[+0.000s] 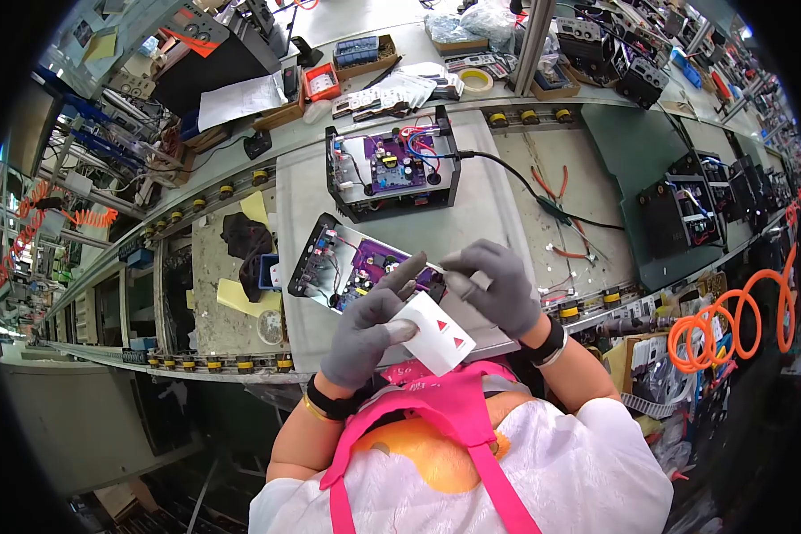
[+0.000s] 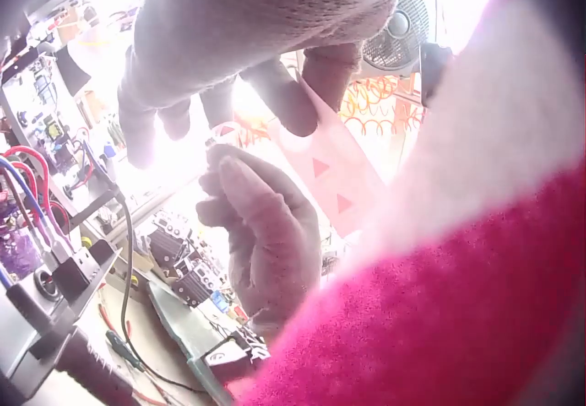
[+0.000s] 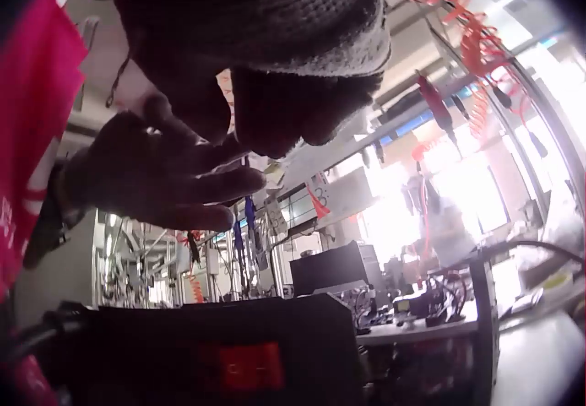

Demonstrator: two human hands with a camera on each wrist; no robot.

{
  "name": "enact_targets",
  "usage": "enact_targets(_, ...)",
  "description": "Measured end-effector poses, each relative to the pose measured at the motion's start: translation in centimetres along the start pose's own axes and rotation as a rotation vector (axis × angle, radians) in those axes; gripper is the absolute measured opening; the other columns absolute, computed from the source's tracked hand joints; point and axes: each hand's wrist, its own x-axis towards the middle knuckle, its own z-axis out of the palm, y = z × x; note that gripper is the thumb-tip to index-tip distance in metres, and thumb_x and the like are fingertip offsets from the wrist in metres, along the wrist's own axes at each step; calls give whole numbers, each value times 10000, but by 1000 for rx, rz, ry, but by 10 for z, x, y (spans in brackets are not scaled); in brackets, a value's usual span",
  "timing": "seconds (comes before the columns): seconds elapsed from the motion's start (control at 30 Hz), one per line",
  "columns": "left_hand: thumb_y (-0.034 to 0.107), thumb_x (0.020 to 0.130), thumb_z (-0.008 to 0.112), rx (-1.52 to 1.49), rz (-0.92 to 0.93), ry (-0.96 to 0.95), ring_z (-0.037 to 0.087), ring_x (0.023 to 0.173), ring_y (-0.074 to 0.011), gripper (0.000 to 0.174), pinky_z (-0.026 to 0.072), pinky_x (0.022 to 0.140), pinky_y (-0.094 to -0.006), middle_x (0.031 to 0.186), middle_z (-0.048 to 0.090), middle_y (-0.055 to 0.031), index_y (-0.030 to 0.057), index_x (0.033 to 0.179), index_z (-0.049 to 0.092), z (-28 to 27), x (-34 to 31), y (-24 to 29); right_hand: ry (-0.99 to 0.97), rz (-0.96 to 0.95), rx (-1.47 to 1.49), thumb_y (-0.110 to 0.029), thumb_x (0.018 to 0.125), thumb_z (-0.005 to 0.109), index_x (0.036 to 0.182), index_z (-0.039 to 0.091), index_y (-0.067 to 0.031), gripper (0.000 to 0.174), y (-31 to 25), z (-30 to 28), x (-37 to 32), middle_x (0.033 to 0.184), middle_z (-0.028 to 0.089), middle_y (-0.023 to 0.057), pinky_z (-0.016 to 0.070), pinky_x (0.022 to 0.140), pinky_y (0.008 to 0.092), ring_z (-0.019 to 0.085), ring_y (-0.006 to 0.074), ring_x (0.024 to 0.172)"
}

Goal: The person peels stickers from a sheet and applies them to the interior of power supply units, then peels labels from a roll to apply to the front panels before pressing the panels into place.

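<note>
In the head view the gloved left hand [image 1: 365,334] pinches a white sheet with red triangles [image 1: 434,334] between thumb and fingers. The gloved right hand [image 1: 498,289] is just right of it, thumb and fingertips brought together; the left wrist view shows a small pale piece [image 2: 224,133] at the tips of the right hand [image 2: 270,241]. Beneath both hands lies an opened device with a purple circuit board [image 1: 369,267], tilted on the work surface. A red switch [image 3: 252,367] shows on a black panel in the right wrist view.
A second opened device [image 1: 392,165] stands behind, with a black cable [image 1: 507,169] running right. Orange-handled pliers [image 1: 552,182] lie to the right. Dark units [image 1: 676,214] sit on a green board [image 1: 627,151]. Tape [image 1: 477,80] and boxes line the back shelf.
</note>
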Motion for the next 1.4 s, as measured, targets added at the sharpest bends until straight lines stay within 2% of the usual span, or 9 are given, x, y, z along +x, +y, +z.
enact_targets(0.13, 93, 731, 632, -248, -147, -28, 313, 1329, -232, 76, 267, 1054, -369, 1448, 313, -180, 44, 758, 581, -2, 5, -1, -114, 363, 544, -146, 803, 663, 1002, 641, -15, 239, 18, 12, 5, 765, 626, 48, 494, 680, 258, 613, 114, 753)
enact_targets(0.37, 119, 786, 644, 280, -87, -22, 368, 1292, -268, 130, 298, 1023, -339, 1414, 351, -201, 6, 804, 582, -13, 15, -15, -194, 270, 428, -121, 822, 632, 927, 663, 5, 167, 46, 11, 15, 861, 667, 43, 476, 675, 237, 596, 88, 728)
enact_targets(0.5, 60, 779, 614, 223, -24, 195, 445, 1222, -248, 98, 314, 1016, -369, 1396, 384, -194, 14, 863, 593, -20, 8, -12, 6, 472, 492, -153, 818, 665, 914, 657, 14, 193, 111, 24, 39, 821, 658, 43, 460, 688, 237, 576, 82, 758)
enact_targets(0.67, 55, 805, 594, 281, 43, 592, 566, 817, -123, 91, 438, 769, -268, 882, 617, -45, 19, 888, 595, -44, -36, -6, 14, 661, 248, -224, 789, 711, 920, 681, -1, 260, 193, 59, 63, 812, 675, 62, 472, 688, 265, 594, 118, 738)
enact_targets(0.83, 143, 889, 592, 123, 207, 1070, 569, 607, -102, 113, 497, 523, -243, 819, 625, -46, 52, 955, 575, -96, -86, -32, 118, 732, 163, -254, 786, 720, 922, 682, -4, 287, 214, 85, 72, 774, 665, 62, 463, 677, 283, 581, 137, 704)
enact_targets(1.07, 154, 877, 613, -329, 129, 1565, 495, 557, -99, 97, 389, 464, -249, 700, 554, 0, 133, 947, 550, -175, -169, -98, 286, 605, 29, -211, 796, 704, 914, 682, -9, 235, 228, 101, 65, 777, 680, 80, 463, 679, 287, 591, 124, 714)
enact_targets(1.17, 188, 888, 593, -394, 138, 1581, 438, 534, -99, 95, 359, 481, -269, 643, 483, 23, 139, 940, 531, -196, -184, -115, 98, 556, -377, -483, 788, 620, 821, 685, -51, 438, 259, 92, 60, 754, 660, 142, 465, 649, 370, 608, 296, 661)
enact_targets(1.2, 175, 888, 589, -381, 146, 1513, 467, 547, -122, 98, 384, 491, -299, 682, 517, 1, 132, 955, 533, -205, -195, -121, 48, 620, -391, -391, 770, 673, 729, 668, -36, 357, 245, 89, 68, 604, 620, 75, 427, 553, 353, 565, 176, 547)
enact_targets(1.4, 82, 904, 522, -391, 166, 1647, 632, 718, -197, 162, 559, 591, -317, 905, 619, -86, 72, 1066, 517, -267, -201, -145, 85, 675, 56, -310, 859, 614, 680, 615, 16, 373, 222, 75, 62, 574, 564, 40, 376, 464, 236, 505, 99, 496)
